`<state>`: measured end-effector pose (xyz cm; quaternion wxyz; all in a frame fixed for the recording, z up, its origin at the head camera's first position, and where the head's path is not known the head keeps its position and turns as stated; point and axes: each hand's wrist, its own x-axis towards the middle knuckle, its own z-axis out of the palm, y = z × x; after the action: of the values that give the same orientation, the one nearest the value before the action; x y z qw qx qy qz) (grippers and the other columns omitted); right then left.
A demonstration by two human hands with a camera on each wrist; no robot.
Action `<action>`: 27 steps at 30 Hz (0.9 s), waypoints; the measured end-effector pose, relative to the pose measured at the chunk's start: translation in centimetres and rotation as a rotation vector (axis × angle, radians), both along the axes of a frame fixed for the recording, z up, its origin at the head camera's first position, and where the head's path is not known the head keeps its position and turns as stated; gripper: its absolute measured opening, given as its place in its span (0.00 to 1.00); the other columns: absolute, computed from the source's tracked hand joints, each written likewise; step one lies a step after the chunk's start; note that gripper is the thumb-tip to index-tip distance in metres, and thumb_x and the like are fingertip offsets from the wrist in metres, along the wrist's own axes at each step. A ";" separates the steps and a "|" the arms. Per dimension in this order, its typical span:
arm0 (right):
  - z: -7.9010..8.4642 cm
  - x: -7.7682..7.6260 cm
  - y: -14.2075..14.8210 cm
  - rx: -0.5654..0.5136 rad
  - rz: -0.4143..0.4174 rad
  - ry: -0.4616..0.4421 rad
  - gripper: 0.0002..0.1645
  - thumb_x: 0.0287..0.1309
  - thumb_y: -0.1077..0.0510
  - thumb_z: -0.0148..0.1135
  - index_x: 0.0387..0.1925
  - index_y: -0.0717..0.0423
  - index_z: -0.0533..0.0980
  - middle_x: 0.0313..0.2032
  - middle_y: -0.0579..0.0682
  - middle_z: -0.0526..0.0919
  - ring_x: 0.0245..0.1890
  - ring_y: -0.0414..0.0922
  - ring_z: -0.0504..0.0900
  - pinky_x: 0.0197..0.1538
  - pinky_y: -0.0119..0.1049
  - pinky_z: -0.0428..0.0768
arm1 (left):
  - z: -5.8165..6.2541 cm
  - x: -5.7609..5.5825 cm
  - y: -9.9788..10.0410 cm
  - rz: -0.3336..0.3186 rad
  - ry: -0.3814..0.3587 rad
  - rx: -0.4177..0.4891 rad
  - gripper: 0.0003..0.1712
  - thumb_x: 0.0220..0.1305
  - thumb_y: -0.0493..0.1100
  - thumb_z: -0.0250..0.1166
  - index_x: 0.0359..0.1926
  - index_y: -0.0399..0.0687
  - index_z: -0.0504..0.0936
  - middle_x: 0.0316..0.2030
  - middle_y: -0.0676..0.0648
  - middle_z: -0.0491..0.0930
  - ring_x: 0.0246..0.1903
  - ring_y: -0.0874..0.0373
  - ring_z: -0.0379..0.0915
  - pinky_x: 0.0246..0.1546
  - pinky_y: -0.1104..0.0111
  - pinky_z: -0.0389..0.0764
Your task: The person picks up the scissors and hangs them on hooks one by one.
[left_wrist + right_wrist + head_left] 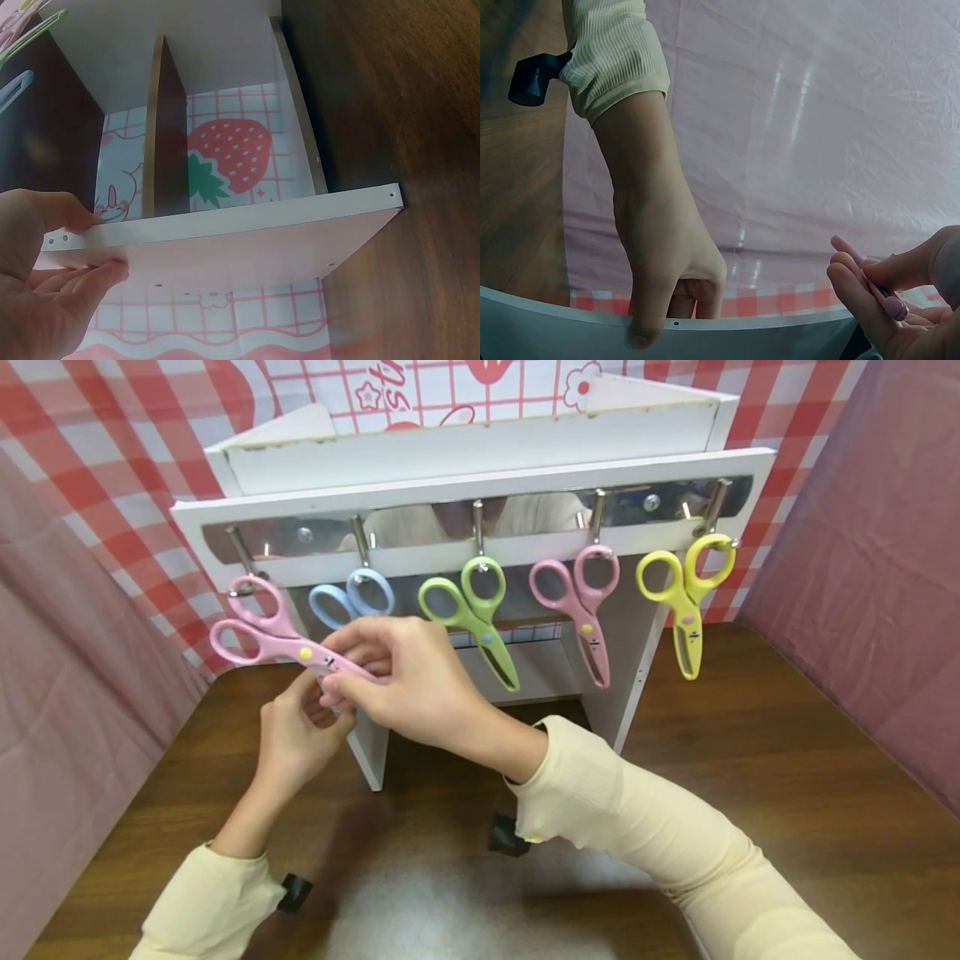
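My right hand [420, 672] pinches pink scissors [279, 642] by the blade end, between thumb and fingers. The scissors tilt, handles up to the left, and their upper loop is at the leftmost hook [242, 553]; whether it bears weight there I cannot tell. Below, my left hand [296, 739] grips the white rack's side panel [247, 225], thumb on one face and fingers on the other. Blue scissors [367, 593] hang at the second hook, partly hidden by my right hand. Further right hang green scissors [487, 610], other pink scissors [588, 610] and yellow scissors [686, 602].
The white rack [480, 477] carries a shiny metal strip with several hooks and stands on a brown wooden table [750, 810]. Behind it hangs red checked cloth [120, 452]. Pink cloth [877, 577] drapes both sides. Black camera mounts [508, 835] stick out at the cuffs.
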<state>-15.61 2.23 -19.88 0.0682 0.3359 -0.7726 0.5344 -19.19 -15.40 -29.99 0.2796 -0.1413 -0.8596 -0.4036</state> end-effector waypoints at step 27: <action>-3.6 -0.1 -0.2 0.068 0.064 -0.203 0.12 0.56 0.68 0.63 0.43 0.70 0.78 0.34 0.62 0.88 0.29 0.44 0.89 0.32 0.24 0.88 | 0.0 0.4 -0.1 0.071 0.016 -0.066 0.15 0.41 0.30 0.69 0.35 0.32 0.79 0.31 0.30 0.85 0.33 0.39 0.85 0.34 0.51 0.88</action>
<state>-15.71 2.07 -23.49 -0.0390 0.3065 -0.7821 0.5411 -18.80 -15.48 -30.01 0.2961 -0.1230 -0.8745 -0.3638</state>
